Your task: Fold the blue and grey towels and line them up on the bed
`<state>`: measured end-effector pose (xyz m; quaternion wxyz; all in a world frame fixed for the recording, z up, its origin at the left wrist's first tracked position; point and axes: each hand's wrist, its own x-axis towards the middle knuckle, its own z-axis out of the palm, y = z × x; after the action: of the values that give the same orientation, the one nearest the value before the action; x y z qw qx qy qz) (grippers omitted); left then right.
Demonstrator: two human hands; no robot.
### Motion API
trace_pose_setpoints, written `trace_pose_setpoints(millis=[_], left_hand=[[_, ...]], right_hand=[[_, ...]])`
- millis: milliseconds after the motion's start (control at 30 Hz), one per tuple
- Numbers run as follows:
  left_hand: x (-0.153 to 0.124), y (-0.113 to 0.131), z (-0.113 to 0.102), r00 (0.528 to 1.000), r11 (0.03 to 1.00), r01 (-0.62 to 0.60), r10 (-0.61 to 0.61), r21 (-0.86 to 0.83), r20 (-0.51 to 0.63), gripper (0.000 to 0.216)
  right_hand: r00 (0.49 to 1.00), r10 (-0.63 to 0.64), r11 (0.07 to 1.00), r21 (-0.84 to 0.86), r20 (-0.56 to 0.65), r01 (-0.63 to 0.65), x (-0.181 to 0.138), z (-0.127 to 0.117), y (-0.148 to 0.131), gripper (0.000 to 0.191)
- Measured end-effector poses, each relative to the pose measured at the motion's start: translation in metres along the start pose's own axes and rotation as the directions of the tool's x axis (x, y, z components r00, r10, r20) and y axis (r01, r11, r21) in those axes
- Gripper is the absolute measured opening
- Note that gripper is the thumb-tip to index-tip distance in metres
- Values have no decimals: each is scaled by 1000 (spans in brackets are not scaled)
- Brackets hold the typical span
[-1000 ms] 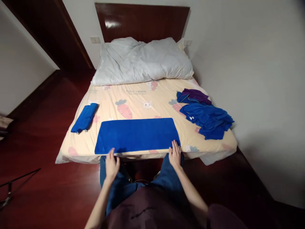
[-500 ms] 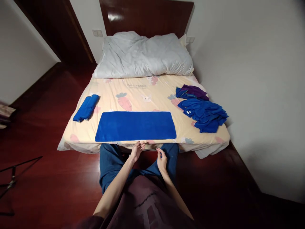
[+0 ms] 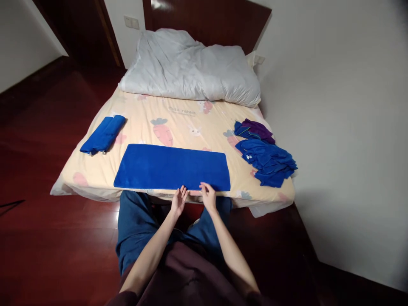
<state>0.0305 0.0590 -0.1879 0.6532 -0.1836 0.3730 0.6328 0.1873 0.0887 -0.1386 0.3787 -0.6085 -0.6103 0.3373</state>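
Left hand [image 3: 178, 200] and right hand [image 3: 208, 196] have met at the 6 o'clock edge of the one flat towel [image 3: 172, 166], fingers released; one rolled towel [image 3: 102, 134] lies at 10 o'clock.

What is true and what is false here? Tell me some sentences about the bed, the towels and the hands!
1. The flat blue towel lies spread along the near edge of the bed. True.
2. The folded blue towel lies right of the flat one. False: it lies to its left.
3. The left hand and the right hand are both at the flat towel's near edge. True.
4. The cloth pile is all red. False: it is blue, with a purple cloth behind.
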Motion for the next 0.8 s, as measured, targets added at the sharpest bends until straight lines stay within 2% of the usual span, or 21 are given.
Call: trace_pose_setpoints(millis=[67, 167, 233, 300, 433, 533, 600, 733, 800], left_hand=[[1, -1, -1, 1000, 1000, 7, -8, -24, -22, 18], [2, -2, -2, 999, 998, 15, -18, -67, -50, 18], [2, -3, -1, 997, 996, 27, -32, -84, -68, 17], [1, -2, 0, 995, 994, 43, -52, -98, -88, 16], [-2, 0, 4, 990, 988, 66, -83, -137, -118, 16], [-2, 1, 7, 985, 981, 86, -110, -176, -130, 17], [-1, 1, 8, 980, 976, 100, -130, -192, -151, 18], [2, 2, 10, 968, 980, 123, -153, -157, -198, 20], [1, 3, 11, 964, 986, 133, -152, -99, -218, 22]], right_hand=[[994, -96, 993, -66, 61, 100, 57, 6, -21, 35], [956, -197, 951, -193, 219, 241, 143, 32, -49, 31], [929, -180, 908, -308, 325, 284, 191, 59, -60, 33], [905, -120, 851, -428, 408, 305, 226, 88, -66, 35], [854, 6, 722, -593, 521, 357, 260, 131, -67, 35], [835, 36, 643, -653, 548, 401, 274, 144, -66, 32], [821, 86, 653, -654, 564, 381, 286, 143, -68, 27], [767, 221, 751, -606, 603, 260, 310, 135, -72, 9], [742, 272, 795, -578, 613, 186, 318, 132, -74, 13]])
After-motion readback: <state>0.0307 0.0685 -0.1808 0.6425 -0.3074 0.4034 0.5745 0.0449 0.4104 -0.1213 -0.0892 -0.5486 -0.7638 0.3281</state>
